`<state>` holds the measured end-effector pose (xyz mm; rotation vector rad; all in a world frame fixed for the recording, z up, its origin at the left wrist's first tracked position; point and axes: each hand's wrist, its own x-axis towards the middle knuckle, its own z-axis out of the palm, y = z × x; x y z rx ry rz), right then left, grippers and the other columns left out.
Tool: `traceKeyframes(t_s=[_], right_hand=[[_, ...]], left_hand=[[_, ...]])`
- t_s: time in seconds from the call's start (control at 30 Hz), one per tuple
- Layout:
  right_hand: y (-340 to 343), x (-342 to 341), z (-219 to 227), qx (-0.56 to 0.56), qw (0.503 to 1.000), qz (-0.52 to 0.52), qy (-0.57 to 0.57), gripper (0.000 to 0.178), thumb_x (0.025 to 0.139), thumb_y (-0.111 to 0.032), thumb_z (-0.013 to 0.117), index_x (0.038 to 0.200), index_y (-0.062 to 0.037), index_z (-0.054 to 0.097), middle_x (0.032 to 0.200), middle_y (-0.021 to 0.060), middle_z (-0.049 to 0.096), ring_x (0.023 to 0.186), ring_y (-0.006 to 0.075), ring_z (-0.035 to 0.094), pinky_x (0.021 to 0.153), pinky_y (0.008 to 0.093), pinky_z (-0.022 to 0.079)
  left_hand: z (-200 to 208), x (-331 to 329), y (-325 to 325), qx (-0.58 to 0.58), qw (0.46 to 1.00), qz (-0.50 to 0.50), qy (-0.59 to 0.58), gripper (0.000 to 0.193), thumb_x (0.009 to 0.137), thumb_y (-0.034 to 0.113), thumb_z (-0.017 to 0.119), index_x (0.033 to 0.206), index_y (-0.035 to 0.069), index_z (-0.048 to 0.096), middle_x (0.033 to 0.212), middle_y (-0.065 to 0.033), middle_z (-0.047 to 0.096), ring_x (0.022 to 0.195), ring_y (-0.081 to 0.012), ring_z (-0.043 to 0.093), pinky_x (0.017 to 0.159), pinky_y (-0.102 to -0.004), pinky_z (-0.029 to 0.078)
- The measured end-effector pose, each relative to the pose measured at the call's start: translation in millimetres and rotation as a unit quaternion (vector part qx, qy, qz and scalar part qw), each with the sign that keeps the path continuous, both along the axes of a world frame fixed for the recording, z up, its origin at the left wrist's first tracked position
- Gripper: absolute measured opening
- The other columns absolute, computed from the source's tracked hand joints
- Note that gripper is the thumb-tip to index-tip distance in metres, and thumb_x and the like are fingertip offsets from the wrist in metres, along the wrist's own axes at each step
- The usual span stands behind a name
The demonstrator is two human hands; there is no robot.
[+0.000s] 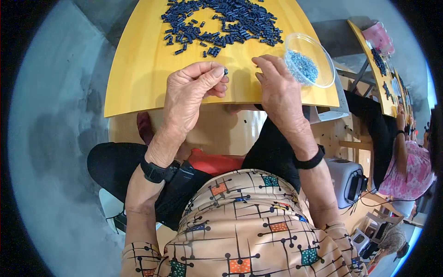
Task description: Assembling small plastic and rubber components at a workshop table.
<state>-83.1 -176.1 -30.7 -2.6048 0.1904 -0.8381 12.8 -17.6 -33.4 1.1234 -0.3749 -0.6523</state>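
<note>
My left hand (194, 87) is closed in a pinch above the near part of the table. Between its thumb and forefinger is a small dark cylindrical piece (225, 71), only its end showing. My right hand (280, 87) hovers just left of a round clear plastic tub (328, 69), fingers loosely bent and apart, with nothing visible in them. Tiny shiny blue-silver pieces (302, 67) lie in the tub, too small to name. Farther back spreads a large heap of short dark blue cylindrical pieces (240, 27), with a few strays on its near side.
The yellow table (138, 83) has its near edge just in front of my lap. On the right, a person in a pink patterned top (408, 168) sits at another yellow table (364, 41) with dark pieces on it. A grey-white box-shaped appliance (344, 182) stands beside my right leg.
</note>
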Motion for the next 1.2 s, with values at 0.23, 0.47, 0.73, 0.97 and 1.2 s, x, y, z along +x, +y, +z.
traceKeyframes(t_s=[0.23,0.47,0.73,0.97,1.2], right_hand=[[-7.2,15.5,-9.5,-0.062,0.994,-0.071,0.058,0.026,0.076,0.001,0.051,0.102,-0.0017,0.053,0.101,0.0187,0.054,0.089,0.0375,0.056,0.073,0.0424,0.047],[-14.4,27.5,-16.8,-0.082,0.986,-0.103,0.098,0.009,0.077,-0.004,0.052,0.086,-0.0035,0.053,0.081,0.0157,0.056,0.075,0.0367,0.057,0.064,0.0435,0.046],[-19.3,22.7,-20.1,0.042,0.996,-0.042,0.064,0.012,0.08,-0.01,0.055,0.09,-0.0028,0.053,0.077,0.0139,0.056,0.062,0.0292,0.057,0.051,0.0375,0.043],[12.5,-2.5,17.3,0.702,0.69,0.169,0.047,0.016,0.088,-0.016,0.052,0.094,-0.002,0.057,0.075,0.0,0.056,0.049,0.0013,0.037,0.039,0.015,0.025],[26.6,-11.2,17.5,0.79,0.566,0.234,0.027,0.019,0.089,-0.017,0.051,0.094,0.0006,0.056,0.075,0.0042,0.057,0.046,0.0056,0.041,0.037,0.0172,0.028]], left_hand=[[-0.5,3.7,7.3,0.011,0.999,0.005,-0.03,0.017,0.08,0.013,0.063,0.092,0.0,0.063,0.076,-0.0079,0.063,0.062,-0.0104,0.057,0.058,-0.0234,0.048],[-1.2,3.6,9.0,0.003,0.999,-0.003,-0.033,0.018,0.08,0.013,0.063,0.091,-0.002,0.063,0.077,-0.0093,0.063,0.061,-0.0107,0.058,0.058,-0.0229,0.049],[6.9,2.6,9.7,-0.008,1.0,-0.029,-0.009,0.018,0.081,0.012,0.062,0.093,-0.001,0.062,0.077,-0.0088,0.063,0.06,-0.0102,0.057,0.057,-0.0224,0.048],[14.1,2.8,16.5,-0.022,0.999,-0.031,-0.005,0.016,0.081,0.012,0.062,0.092,0.0,0.062,0.077,-0.0084,0.062,0.059,-0.0102,0.057,0.055,-0.0228,0.048],[20.5,-2.6,19.4,-0.02,0.997,-0.051,-0.056,0.015,0.081,0.011,0.062,0.091,0.0,0.063,0.076,-0.0085,0.063,0.059,-0.0105,0.057,0.055,-0.0231,0.048]])
